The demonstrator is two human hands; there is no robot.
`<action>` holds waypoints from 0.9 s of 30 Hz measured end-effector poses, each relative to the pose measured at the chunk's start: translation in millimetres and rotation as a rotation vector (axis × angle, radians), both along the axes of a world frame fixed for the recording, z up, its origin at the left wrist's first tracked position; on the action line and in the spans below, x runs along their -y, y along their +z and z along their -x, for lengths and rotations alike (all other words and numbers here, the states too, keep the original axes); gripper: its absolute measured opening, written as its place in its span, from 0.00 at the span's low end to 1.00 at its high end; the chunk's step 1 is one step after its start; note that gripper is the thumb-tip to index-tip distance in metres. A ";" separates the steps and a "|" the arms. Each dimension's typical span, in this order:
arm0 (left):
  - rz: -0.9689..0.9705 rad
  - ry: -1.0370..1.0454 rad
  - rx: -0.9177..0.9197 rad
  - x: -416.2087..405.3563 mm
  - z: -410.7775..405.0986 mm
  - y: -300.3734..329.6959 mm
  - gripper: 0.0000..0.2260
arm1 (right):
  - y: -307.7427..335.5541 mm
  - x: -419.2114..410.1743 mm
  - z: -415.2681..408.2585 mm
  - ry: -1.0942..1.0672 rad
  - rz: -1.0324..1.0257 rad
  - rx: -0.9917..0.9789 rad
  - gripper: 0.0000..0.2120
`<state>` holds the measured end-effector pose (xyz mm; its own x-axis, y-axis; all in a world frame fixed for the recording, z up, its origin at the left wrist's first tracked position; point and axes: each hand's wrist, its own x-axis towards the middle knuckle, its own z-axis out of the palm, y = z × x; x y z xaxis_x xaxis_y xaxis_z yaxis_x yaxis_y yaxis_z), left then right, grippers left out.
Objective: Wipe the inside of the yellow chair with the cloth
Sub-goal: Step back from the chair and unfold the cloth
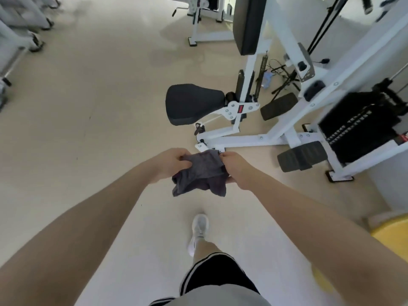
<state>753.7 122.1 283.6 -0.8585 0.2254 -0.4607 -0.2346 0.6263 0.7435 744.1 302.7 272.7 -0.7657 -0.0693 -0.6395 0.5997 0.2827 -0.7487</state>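
Below, held out over the pale floor (88,129): a dark grey cloth (202,172), bunched and drooping, stretched between two bare hands. Left hand (169,163) curled round the cloth's left edge, fingers tucked into the fabric. Right hand (237,167) gripping the right edge, thumb on top, fingers underneath and mostly hidden by the folds. Both forearms bare, reaching forward from the bottom corners of the view and meeting at the cloth.

Ahead and to the right, well apart from the hands: a white-framed gym machine (278,138) with a black padded seat (192,104), a black back pad (249,23) upright above it, two black ribbed foot plates (301,159) low on the frame, and a black weight stack (357,127) at the far right. Cables and a small blue item on the floor behind the frame, too small to identify. More white equipment at the top of the view, and grey machine bases along the left edge.

At the right edge, low down and beside the right forearm: a patch of yellow chair (390,234), only a curved sliver showing, the rest cut off by the arm and the picture's edge. Cloth nowhere near it, not touching.

Further down, one white sneaker (199,228) flat on the floor, and black shorts (218,277) with white side stripes.
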 end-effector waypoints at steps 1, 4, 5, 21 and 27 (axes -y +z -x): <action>-0.008 0.031 0.001 8.7 13.7 -1.0 0.05 | -1.3 11.2 16.6 -0.028 0.015 0.040 0.08; -0.017 0.111 -0.002 38.7 65.3 -2.6 0.06 | -2.6 42.1 76.8 -0.042 0.064 0.070 0.10; -0.027 0.138 -0.010 49.4 85.1 -1.4 0.06 | -1.5 50.2 99.5 -0.056 0.082 0.081 0.11; -0.331 0.282 0.168 164.6 365.7 0.2 0.08 | -4.6 146.2 369.9 -0.415 0.413 0.240 0.12; -0.266 0.133 0.127 166.9 492.4 -50.1 0.09 | -48.9 149.0 433.7 -0.693 0.527 0.213 0.15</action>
<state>261.3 -44.8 233.4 -0.8277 0.2421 -0.5063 -0.4028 0.3719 0.8363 310.4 153.8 223.7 -0.6138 0.0397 -0.7884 0.6488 -0.5436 -0.5325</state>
